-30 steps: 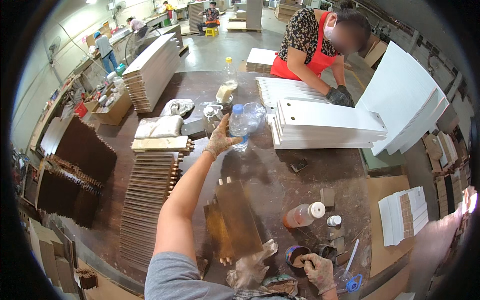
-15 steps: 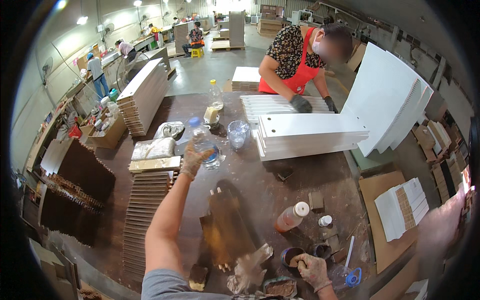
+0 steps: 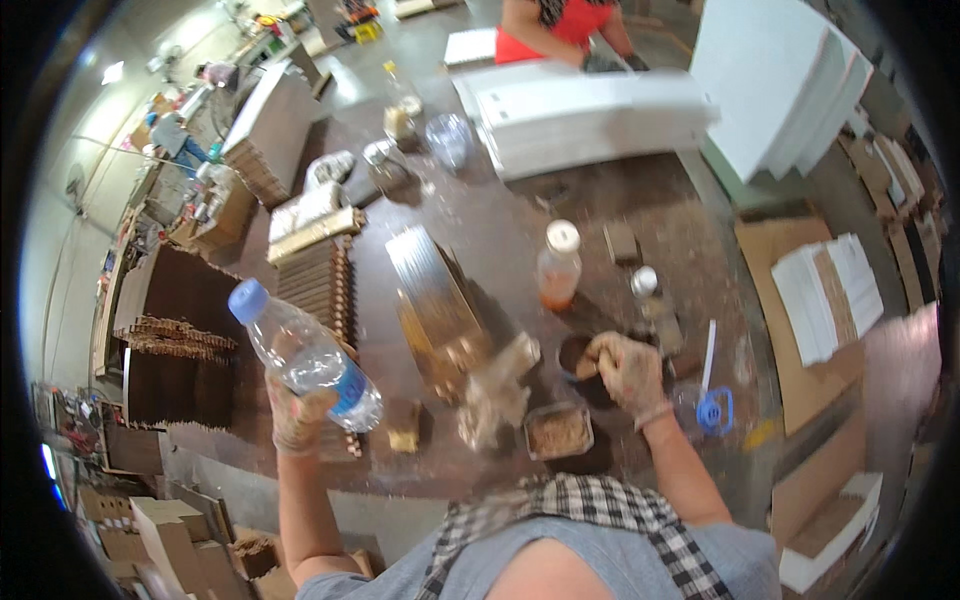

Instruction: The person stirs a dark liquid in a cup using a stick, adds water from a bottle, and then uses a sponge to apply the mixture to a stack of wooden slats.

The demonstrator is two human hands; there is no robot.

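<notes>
My left hand (image 3: 296,412), in a thin stained glove, is closed around the lower part of a clear plastic bottle (image 3: 300,345) with a blue cap, tilted above the table's left side. My right hand (image 3: 632,375), also gloved, has its fingers pinched at the rim of a dark cup (image 3: 572,352); a small tan thing shows at the fingertips, its kind unclear. Between my hands lie a glossy brown board (image 3: 430,280), a crumpled plastic bag (image 3: 497,400) and a small clear tub (image 3: 558,432) of brown matter. A white-capped bottle (image 3: 560,268) with orange liquid stands beyond the cup.
A stack of brown slats (image 3: 312,290) lies left of the board. White panels (image 3: 590,110) are piled at the far side, where a co-worker in a red apron (image 3: 560,35) stands. A cut-off clear bottle piece with a blue handle (image 3: 714,410) lies at the right.
My left hand has lifted the blue-capped bottle off the table's far part and brought it near me, to the left. My right hand stays at the cup. The view has tipped downward.
</notes>
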